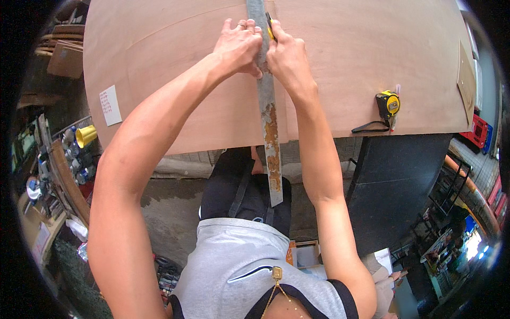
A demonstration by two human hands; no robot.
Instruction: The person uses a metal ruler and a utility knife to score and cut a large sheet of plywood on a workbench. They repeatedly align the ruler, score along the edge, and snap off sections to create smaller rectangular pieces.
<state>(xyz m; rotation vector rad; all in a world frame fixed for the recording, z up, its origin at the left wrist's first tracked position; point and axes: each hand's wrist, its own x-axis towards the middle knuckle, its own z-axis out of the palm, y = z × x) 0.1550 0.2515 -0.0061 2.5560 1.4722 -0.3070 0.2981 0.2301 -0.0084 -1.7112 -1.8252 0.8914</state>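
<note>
A long, flat metal straightedge (pixel 267 90), grey with rusty patches, lies across a large brown wooden sheet (pixel 186 125) and sticks out past its near edge toward my body. My left hand (pixel 240 47) rests on the sheet with fingers spread; its fingertips and thumb touch the straightedge's left side. In my right hand (pixel 287 56) is a yellow and black utility knife (pixel 271 29), held against the right side of the straightedge. The knife's tip cannot be made out clearly.
A yellow and black tape measure (pixel 388 104) with a black strap lies near the sheet's right front edge, beside a pen-like stick (pixel 393 124). A white note (pixel 110 106) sits at the left. Below the sheet, a black panel (pixel 401 186) stands at the right.
</note>
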